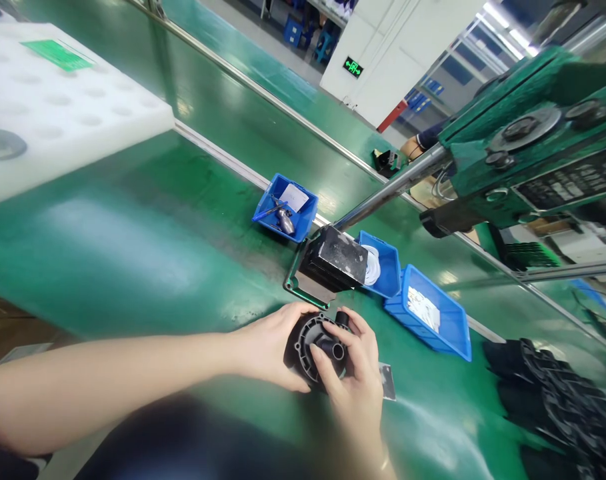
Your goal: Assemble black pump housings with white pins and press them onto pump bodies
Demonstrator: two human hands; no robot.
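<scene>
A round black plastic pump housing [310, 337] with a short tube outlet is held between both hands low in the middle of the view, just above the green bench. My left hand [265, 343] cups its left side and back. My right hand [355, 373] grips its right side, thumb and fingers around the tube outlet. Just beyond the part stands a black block fixture [333, 260] on a green base plate, under a steel rod [393, 187] of the green press machine [527, 140].
Three blue bins sit along the bench edge: one with tools [285, 207], one with white parts [383, 267], one with a bag [430, 313]. A white foam tray [57, 100] is at far left. A pile of black parts [563, 400] lies at right.
</scene>
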